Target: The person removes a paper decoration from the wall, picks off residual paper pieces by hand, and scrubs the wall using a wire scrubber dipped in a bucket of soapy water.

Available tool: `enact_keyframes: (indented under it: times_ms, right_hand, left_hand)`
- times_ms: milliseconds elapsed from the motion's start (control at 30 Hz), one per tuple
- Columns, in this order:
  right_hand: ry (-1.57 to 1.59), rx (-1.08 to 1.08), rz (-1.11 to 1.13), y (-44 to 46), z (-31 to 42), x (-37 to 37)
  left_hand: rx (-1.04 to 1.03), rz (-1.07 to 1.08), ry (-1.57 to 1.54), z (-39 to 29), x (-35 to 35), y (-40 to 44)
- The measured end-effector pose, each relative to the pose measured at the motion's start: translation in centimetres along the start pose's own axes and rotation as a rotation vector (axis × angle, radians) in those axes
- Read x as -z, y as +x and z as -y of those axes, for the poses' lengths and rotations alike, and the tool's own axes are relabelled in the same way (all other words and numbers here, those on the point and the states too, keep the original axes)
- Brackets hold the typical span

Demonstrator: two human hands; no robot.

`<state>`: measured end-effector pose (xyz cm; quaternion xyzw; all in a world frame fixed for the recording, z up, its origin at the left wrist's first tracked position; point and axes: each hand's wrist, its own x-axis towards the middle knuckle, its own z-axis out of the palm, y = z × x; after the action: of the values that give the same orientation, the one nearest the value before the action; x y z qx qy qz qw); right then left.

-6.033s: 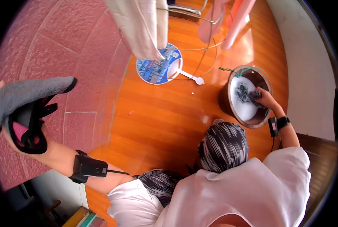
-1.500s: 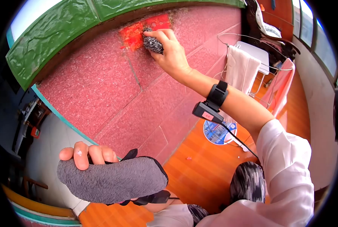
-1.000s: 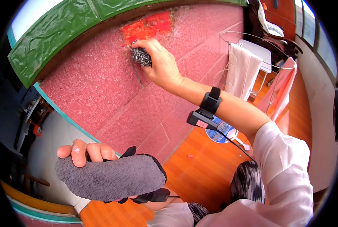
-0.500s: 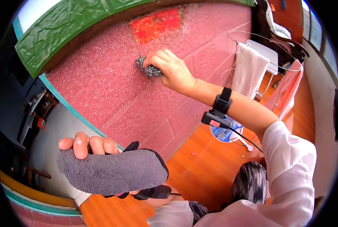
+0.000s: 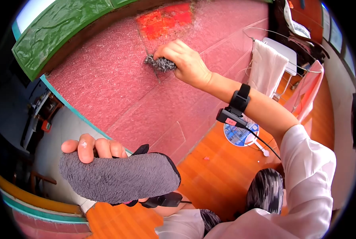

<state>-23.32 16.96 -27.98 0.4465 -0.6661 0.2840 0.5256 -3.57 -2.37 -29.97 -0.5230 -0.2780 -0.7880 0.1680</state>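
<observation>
My right hand (image 5: 183, 63) is closed around a steel wool scourer (image 5: 162, 64), which is against the pink wall (image 5: 106, 75) just below a bright red-orange patch (image 5: 165, 22). A black strap with a small device (image 5: 235, 107) is on the right wrist. Nearer to me, my left hand (image 5: 102, 148) grips a grey fleecy oval pad (image 5: 120, 179) with black edging; its fingers curl over the top edge. The pad hides most of the palm, and its exact kind is unclear. Below it a second black device (image 5: 164, 200) shows at the left wrist.
A green ledge (image 5: 66, 36) tops the wall. At right, a white cloth (image 5: 265, 65) and a pink cloth (image 5: 308, 91) hang on a wire rack. A round blue-and-white fan (image 5: 240, 133) lies on the orange wood floor (image 5: 204, 167). A teal edge (image 5: 80, 119) borders the wall's left side.
My right hand with the scourer has slid a little upward on the wall, nearer the red-orange patch. The left hand still grips the grey pad in nearly the same place.
</observation>
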Motion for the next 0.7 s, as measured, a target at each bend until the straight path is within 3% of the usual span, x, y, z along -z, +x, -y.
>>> enact_keyframes:
  times_ms: [100, 200, 267, 333, 400, 467, 500, 567, 600, 700]
  right_hand:
    - [-0.039, 0.091, -0.236, 5.0, -1.4, 0.6]
    - [-0.173, -0.004, -0.261, 7.2, -0.8, 0.8]
    - [-0.102, 0.119, -0.223, 5.3, -1.4, 0.0]
    - [-0.059, 0.154, -0.052, 1.7, -1.4, -0.3]
    - [-0.034, 0.153, 0.034, -1.8, -1.1, 0.2]
    - [0.050, 0.103, 0.389, -3.6, -1.0, 1.2]
    - [0.047, 0.100, 0.389, -3.5, -1.6, 1.3]
    - [0.019, 0.167, 0.249, -1.3, -2.8, 2.2]
    - [0.017, 0.191, 0.078, 1.1, -3.0, 2.6]
    - [-0.181, 0.087, -0.200, 6.4, -2.6, 2.4]
  left_hand:
    - [0.051, -0.004, 0.020, 0.2, 0.0, 0.1]
    - [0.006, -0.085, -0.008, 0.5, -0.4, -0.2]
    - [0.007, -0.048, -0.023, 0.4, 0.1, -0.2]
    - [0.006, -0.002, -0.027, 0.4, 0.1, -0.2]
    - [-0.018, -0.114, -0.031, 0.7, -0.6, -0.2]
    - [0.023, -0.073, -0.021, 0.6, -0.3, 0.0]
    - [0.063, -0.033, -0.014, 0.7, -0.1, 0.1]
    - [0.024, -0.060, -0.014, 0.9, -0.3, -0.2]
    - [-0.018, -0.086, -0.012, 1.1, -0.3, -0.3]
    - [0.011, -0.029, -0.013, 1.3, -0.2, -0.3]
